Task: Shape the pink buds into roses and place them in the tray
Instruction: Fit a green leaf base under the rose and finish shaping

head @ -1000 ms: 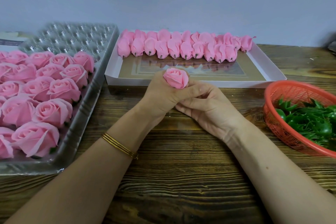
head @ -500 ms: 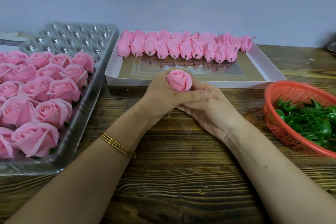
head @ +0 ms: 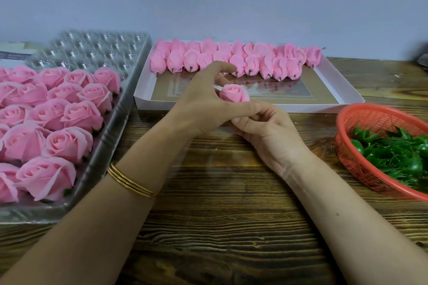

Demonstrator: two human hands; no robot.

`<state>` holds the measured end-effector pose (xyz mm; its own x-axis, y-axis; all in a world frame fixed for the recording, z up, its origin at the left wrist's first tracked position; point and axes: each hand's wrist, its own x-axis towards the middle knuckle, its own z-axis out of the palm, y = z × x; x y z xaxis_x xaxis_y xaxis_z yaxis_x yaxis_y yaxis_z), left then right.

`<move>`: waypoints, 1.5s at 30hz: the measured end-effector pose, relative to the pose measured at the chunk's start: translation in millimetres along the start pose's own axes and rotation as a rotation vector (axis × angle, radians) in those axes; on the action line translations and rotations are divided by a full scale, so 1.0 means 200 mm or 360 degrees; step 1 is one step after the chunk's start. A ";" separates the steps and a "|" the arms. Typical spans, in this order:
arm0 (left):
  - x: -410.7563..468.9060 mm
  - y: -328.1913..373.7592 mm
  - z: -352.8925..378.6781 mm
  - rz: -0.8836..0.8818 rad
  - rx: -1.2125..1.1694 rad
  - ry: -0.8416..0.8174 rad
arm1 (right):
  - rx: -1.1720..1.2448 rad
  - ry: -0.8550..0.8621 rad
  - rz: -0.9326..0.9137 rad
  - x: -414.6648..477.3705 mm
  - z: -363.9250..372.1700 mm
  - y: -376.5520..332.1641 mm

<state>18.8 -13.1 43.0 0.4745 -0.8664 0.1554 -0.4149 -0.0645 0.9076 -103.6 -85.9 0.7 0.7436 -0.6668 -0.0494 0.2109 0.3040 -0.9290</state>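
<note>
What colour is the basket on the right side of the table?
The basket is orange-red, seen best in the head view.

Tray (head: 99,159) is cut off left, basket (head: 375,120) right; the bud (head: 234,93) hides its base, probably in the right hand (head: 266,132).

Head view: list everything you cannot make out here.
Head view:
Rose base: hidden by the left hand thumb and right hand fingers.
Clear tray: left part cut off by the frame's left edge.
Red basket: cut off by the right edge.
Dark object at far right: blurred and cut off.
</note>
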 end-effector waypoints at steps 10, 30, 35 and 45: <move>-0.04 0.07 0.05 0.0136 0.1119 -0.0041 | -0.0301 -0.0011 -0.0142 -0.01 0.01 0.01; -0.03 0.00 0.08 0.0128 0.1059 -0.0063 | -0.0246 0.0101 -0.0148 0.01 0.01 0.05; -0.03 0.00 0.08 0.0141 0.1077 -0.0074 | -0.0263 0.0108 -0.0162 0.01 0.01 0.05; -0.02 0.00 0.05 0.0129 0.1060 -0.0152 | -0.0312 0.0102 -0.0188 0.01 0.02 0.05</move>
<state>8.7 -14.9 37.5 0.3637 -0.9194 0.1497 -0.8505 -0.2622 0.4559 -97.3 -80.2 -7.6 0.6780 -0.7336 0.0463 0.1619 0.0876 -0.9829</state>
